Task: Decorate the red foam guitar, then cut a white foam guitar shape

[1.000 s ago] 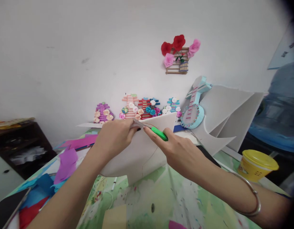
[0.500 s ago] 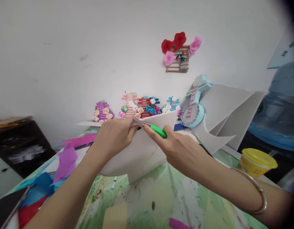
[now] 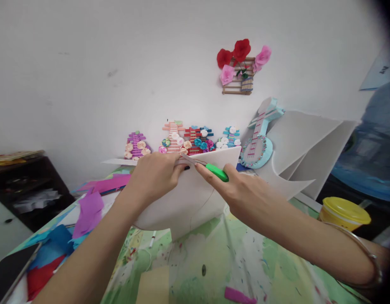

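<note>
A white foam board (image 3: pixel 195 198) stands on edge above the table, with a curved line drawn on its near face. My left hand (image 3: pixel 158 171) grips its top edge, thumb on the near side. In my right hand (image 3: pixel 239 185) is a utility knife (image 3: pixel 216 172) with a green handle. Its blade points left and lies at the board's top edge, close to my left thumb. Whether the tip is inside the board, I cannot tell. My right index finger stretches along the blade side of the knife.
Small guitar-shaped crafts with paper flowers (image 3: pixel 201 141) stand behind the board. To the right are a light-blue craft guitar (image 3: pixel 258 143), grey-white board offcuts (image 3: pixel 305 143) and a yellow tub (image 3: pixel 345 211). Coloured paper (image 3: pixel 89 213) and a dark device (image 3: pixel 14 270) lie left on the green tablecloth (image 3: pixel 188 270).
My right hand and the knife have shifted slightly right, and the board's right end with them. My left hand keeps its hold on the board. The view has moved a little.
</note>
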Motion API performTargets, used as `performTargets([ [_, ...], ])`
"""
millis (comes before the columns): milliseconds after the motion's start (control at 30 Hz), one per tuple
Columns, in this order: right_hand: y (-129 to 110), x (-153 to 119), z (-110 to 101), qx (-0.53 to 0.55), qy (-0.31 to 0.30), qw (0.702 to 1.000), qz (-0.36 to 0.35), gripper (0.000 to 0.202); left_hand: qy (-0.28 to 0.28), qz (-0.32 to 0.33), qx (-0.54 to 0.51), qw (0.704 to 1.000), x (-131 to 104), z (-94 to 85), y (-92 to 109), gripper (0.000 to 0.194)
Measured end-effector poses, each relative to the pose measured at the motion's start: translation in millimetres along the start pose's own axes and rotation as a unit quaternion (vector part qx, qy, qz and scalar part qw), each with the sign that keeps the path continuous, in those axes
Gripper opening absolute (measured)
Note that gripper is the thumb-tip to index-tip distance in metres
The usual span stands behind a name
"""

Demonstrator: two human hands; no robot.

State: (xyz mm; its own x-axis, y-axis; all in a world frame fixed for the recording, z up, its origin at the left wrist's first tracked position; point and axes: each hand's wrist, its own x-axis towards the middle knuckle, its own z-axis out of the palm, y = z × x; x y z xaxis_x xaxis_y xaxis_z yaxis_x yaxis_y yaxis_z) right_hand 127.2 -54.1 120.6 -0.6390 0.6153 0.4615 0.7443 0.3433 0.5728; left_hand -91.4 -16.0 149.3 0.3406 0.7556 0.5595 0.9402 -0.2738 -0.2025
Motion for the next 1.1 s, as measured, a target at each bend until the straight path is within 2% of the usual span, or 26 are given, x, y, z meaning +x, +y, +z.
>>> performTargets([
  [233, 1.2, -0.5, -2.8, 0.008, -0.014, 1.0, -0.003, 0.09, 0.006, -0.001, 0.004, 1.0, -1.1, -2.3, 2.3, 0.028],
  [467, 1.0, 10.2, -10.0, 0.0, -0.041, 0.999, -0.016, 0.091, 0.021, -0.008, 0.018, 1.0, -2.4, -1.4, 5.5, 0.027],
  [633, -0.4, 14.9, -12.9, -0.001, -0.05, 0.999, -0.013, 0.09, 0.022, -0.032, 0.014, 0.999, -2.1, 0.1, 4.0, 0.03],
  [800, 0.9, 10.2, -9.5, -0.014, -0.036, 0.999, -0.013, 0.088, 0.026, -0.046, -0.007, 0.999, -2.9, 1.7, 0.4, 0.036],
  [1100, 7.5, 2.4, -8.7, -0.026, -0.022, 0.999, -0.025, 0.091, 0.019, -0.048, -0.003, 0.999, -2.9, 1.5, 0.3, 0.034],
])
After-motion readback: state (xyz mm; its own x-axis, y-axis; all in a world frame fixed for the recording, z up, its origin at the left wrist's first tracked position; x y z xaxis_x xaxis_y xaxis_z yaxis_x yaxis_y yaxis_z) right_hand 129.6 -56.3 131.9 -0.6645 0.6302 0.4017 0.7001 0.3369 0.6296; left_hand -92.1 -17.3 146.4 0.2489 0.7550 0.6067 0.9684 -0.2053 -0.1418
